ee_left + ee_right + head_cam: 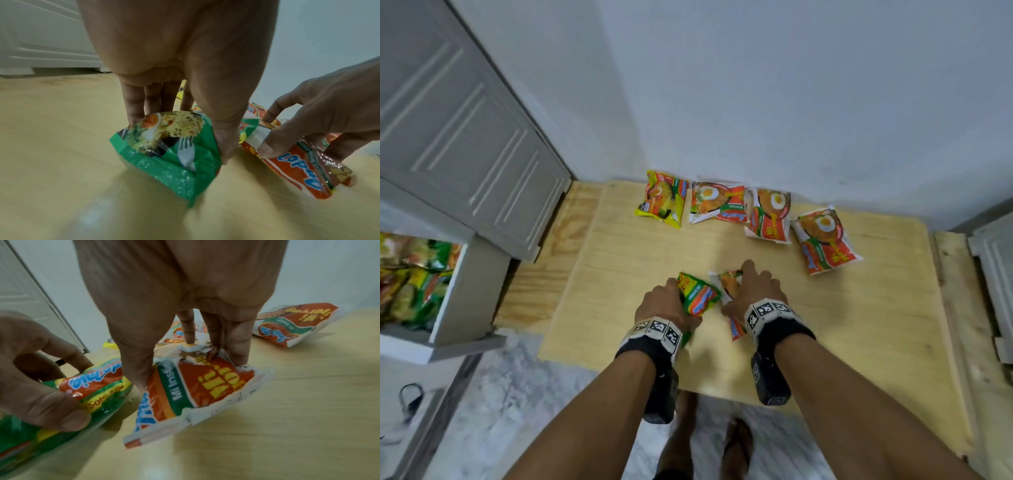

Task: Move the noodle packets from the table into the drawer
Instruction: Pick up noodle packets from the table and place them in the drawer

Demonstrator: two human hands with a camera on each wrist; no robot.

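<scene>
Drawer: open white drawer (467,274) at far left of the head view, already stuffed with green and yellow noodle packets (410,277).
Table: pale wooden tabletop (842,325) carried four loose packets along the wall – yellow-green packet (661,198), two red-and-white packets side by side (717,202) (768,216), one more red-and-white packet (825,240) further right.
Left hand: left hand (662,303) had thumb and fingers clamped around a green plastic noodle packet (698,295), packet low over the wood near the table middle.
Right hand: right hand (753,291) gripped a red-and-white plastic noodle packet (729,282) just beside the green one, thumb on one edge, fingers on the far edge.
Left wrist only: egg-and-noodle print and fork on the green packet (170,146); right thumb pressing the red packet (298,164).
Right wrist only: "Mi Instan" lettering on the red packet (197,391), its near end tilted up off the wood; contact at the far end not clear.
</scene>
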